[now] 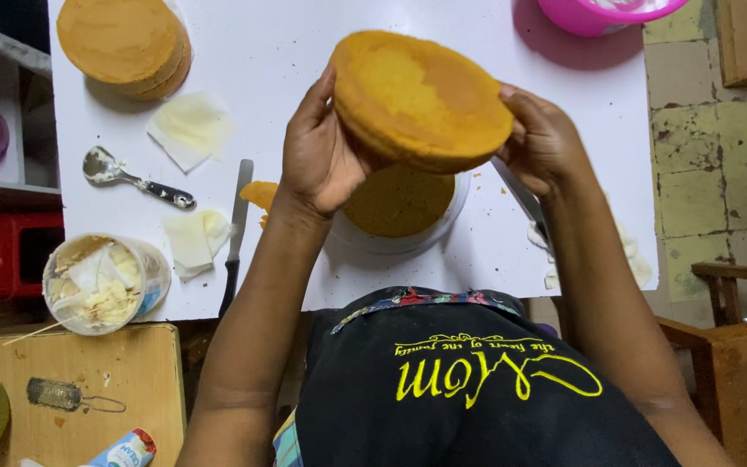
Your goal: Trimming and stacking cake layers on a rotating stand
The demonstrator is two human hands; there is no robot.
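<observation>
Above the clear round plate [456, 227] on the white desk [304, 86], both hands are holding one round sponge cake layer [421, 99] in the air, tilted toward the camera. Left hand [322, 156] is cupping the layer's left edge, fingers wrapping under it; right hand [542, 143] is pressing the right edge, thumb on the rim. Both grips are closing on the cake layer alone.

On the plate, directly beneath, a second cake layer [395, 203] is sitting. Left of the plate a long knife [235, 233] is lying beside an orange cake scrap [259, 195]; further left, a spoon [131, 177] and a tub of white cream [101, 281]. Up-left of the plate, a stack of more layers [123, 43] is resting.

Risk, as judged: the layer is being supported only at its edges, so the soft sponge could be cracking across the middle or slipping from the tilt, landing off-centre on the layer below.
</observation>
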